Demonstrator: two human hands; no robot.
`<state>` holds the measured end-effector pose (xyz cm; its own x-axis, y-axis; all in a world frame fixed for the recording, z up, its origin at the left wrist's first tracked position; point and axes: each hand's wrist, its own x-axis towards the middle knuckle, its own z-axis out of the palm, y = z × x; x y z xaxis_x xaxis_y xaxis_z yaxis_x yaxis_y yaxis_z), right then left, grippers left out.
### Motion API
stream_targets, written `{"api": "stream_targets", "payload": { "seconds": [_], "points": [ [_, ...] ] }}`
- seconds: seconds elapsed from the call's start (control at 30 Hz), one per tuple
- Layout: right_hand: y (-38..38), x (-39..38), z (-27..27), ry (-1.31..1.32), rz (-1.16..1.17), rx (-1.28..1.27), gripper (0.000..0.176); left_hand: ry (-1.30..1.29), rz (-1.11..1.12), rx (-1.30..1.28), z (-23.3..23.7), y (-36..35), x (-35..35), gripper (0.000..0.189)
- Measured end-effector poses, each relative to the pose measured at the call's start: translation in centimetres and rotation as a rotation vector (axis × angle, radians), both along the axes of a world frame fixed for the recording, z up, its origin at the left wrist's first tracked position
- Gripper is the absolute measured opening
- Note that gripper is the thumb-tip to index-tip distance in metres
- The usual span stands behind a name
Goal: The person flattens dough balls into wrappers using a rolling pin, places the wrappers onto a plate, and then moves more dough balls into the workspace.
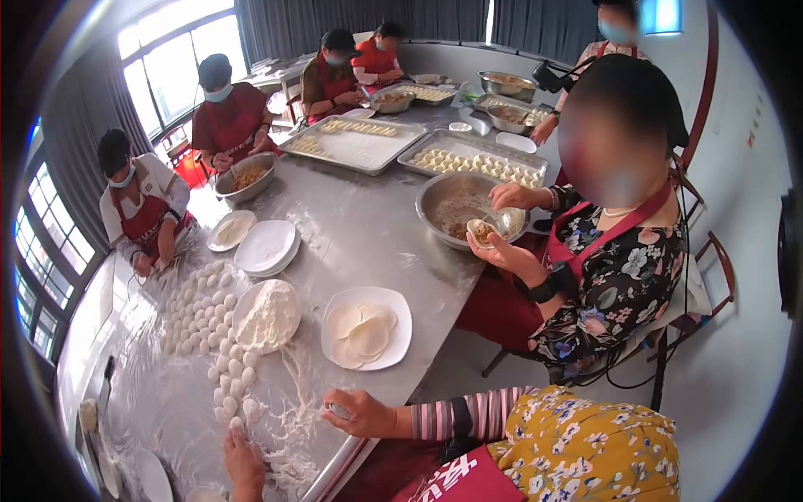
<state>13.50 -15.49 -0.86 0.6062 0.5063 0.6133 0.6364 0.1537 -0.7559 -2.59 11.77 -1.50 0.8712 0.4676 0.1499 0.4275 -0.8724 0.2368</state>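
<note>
My left hand (243, 462) is at the bottom, over the floured table, its fingertips closed on a small dough piece (237, 424) at the near end of the dough rows. Right of it, by the table edge, my right hand (361, 414) is closed round a small, pale greyish thing, mostly hidden by the fingers. Many round dough pieces (201, 305) lie in rows beyond my left hand. Next to them a plate heaped with flour (269, 316) stands. A square white plate (396, 346) with several flat wrappers (368, 335) sits beyond my right hand.
A co-worker (615, 243) at the right holds a filled wrapper (483, 236) by a metal bowl (428, 194). Stacked plates (266, 248) stand mid-table. Trays of dumplings (473, 164) lie farther back. Other co-workers sit along the far left side. A dark-handled tool (109, 369) lies at the left.
</note>
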Motion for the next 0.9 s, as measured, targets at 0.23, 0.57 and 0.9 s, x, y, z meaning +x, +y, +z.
{"api": "stream_targets", "payload": {
  "seconds": [0.23, 0.57, 0.9],
  "points": [
    [0.4, 1.1, -0.7, -0.36, -0.09, -0.127, 0.026, -0.171, 0.435, -0.167, 1.9, 3.1, -9.0, 0.038],
    [2.1, 1.5, 0.5, 0.07, 0.027, -0.167, 0.023, -0.96, 1.147, -0.824, 2.2, -6.1, -24.4, 0.011],
    [1.1, 2.1, -4.2, -0.694, -0.023, -0.381, 0.027, -0.957, 0.913, -1.311, -1.7, 2.9, -22.7, 0.036]
  ]
}}
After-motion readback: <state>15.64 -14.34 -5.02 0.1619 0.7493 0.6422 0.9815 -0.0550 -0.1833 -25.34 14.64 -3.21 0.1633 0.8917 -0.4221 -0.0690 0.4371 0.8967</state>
